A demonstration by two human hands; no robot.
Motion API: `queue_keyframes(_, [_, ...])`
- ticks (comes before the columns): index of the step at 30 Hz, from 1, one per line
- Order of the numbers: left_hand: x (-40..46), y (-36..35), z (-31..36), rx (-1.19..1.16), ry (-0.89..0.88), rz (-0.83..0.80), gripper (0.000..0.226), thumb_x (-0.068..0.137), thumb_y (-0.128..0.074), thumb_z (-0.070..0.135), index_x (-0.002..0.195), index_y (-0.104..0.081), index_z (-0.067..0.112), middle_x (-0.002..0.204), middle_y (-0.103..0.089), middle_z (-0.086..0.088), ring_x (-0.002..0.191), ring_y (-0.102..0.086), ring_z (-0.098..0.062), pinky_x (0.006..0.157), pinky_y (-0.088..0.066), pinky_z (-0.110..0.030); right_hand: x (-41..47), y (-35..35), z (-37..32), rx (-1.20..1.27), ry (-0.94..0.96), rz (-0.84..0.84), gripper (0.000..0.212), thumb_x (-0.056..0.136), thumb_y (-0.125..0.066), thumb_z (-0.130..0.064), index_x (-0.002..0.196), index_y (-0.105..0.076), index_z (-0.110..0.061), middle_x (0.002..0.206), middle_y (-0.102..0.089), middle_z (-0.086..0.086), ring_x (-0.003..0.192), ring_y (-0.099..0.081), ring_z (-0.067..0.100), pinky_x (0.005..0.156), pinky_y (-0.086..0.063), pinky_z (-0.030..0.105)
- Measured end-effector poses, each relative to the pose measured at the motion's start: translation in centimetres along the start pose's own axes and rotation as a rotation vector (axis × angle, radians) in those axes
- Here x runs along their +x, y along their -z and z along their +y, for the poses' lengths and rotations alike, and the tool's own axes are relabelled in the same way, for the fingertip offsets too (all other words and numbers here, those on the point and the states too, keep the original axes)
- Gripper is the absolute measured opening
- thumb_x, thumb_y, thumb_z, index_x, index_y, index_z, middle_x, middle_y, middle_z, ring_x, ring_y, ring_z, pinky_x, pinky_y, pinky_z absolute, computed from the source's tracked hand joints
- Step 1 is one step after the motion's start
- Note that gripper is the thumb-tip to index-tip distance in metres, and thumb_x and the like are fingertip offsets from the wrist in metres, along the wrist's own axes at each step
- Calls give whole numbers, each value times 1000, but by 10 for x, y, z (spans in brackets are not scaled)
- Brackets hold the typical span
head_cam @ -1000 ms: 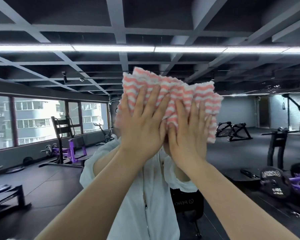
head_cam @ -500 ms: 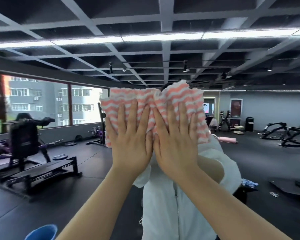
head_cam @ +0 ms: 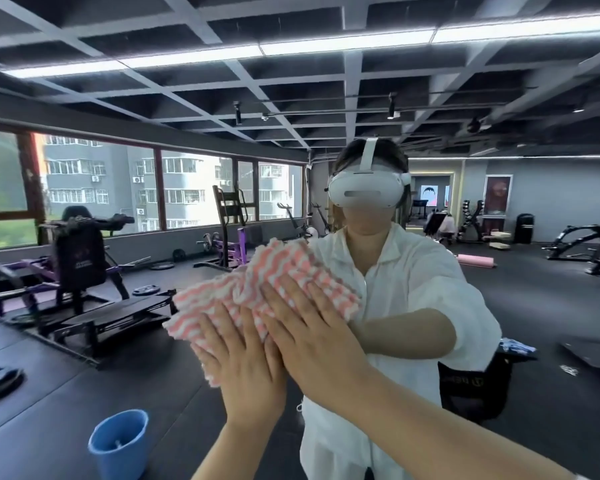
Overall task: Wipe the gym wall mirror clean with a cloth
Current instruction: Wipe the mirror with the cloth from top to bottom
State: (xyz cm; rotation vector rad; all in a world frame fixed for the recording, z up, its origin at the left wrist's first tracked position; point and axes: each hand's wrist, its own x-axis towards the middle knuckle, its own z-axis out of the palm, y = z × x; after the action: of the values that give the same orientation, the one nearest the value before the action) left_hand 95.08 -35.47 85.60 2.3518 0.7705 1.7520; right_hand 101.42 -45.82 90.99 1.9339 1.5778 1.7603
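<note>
Both your hands lie flat on the cloth (head_cam: 257, 299), fingers straight and together, pressing it against the mirror (head_cam: 465, 98) rather than gripping it. Your left hand (head_cam: 246, 362) sits lower and to the left; your right hand (head_cam: 312, 327) sits higher, overlapping it at the inner edge. The cloth lies directly ahead of you, sandwiched between your palms and the glass, and it reaches up and left beyond your fingertips.

Its long axis runs on a slant, from lower left to upper right. Your right hand covers the upper-right part, the left the lower end, so neither is clearly nearer the glass; both are touching through the fabric. I judge the next stroke depends on keeping both palms square to the pane so the bunched fabric slides rather than rolls.

The cloth is a plush, nubbly weave in pink and white wavy stripes, soft and rumpled into folds, with a fuzzy edge. The mirror is hard, smooth and flat, showing your reflection, the gridded ceiling and the weight machines. A blue plastic bucket (head_cam: 118, 441), round and open-topped, stands on the dark floor below left.
</note>
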Motion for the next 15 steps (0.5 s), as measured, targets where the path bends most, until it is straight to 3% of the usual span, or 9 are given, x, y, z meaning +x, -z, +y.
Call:
queue_keyframes(4, [10,0,38,-4,-31,9,54,96,-22,35,148,-15,18,151,-10,-23,138,-9,-44,100,-14,-74,-15,16,30,-4,-117,16,64,93,-37,-32,148,-15,-7,158,-12,12,146,-9,37,118,-5,52])
queue_keyframes(8, [28,-2,91,-23,-166,21,55,100,-7,47,152,3,31,156,-4,-17,142,-2,-42,107,-4,-67,-38,31,78,-8,-289,41,51,93,-38,-32,141,-33,-15,157,-22,12,144,-14,40,117,-8,56])
queue_keyframes(12, [41,-7,162,-7,-293,49,54,99,-20,46,150,-15,30,156,-8,-12,142,-4,-40,108,0,-61,-73,43,130,-56,-457,58,59,92,-35,-30,148,-21,-14,159,-1,12,146,-7,39,117,-5,54])
queue_keyframes(15, [40,-14,214,-16,-388,71,55,95,-28,44,148,-20,30,155,-12,-9,142,-6,-37,109,3,-57,-106,48,166,-108,-557,61,64,93,-32,-32,151,-15,-12,159,-4,15,145,-3,36,117,-3,51])
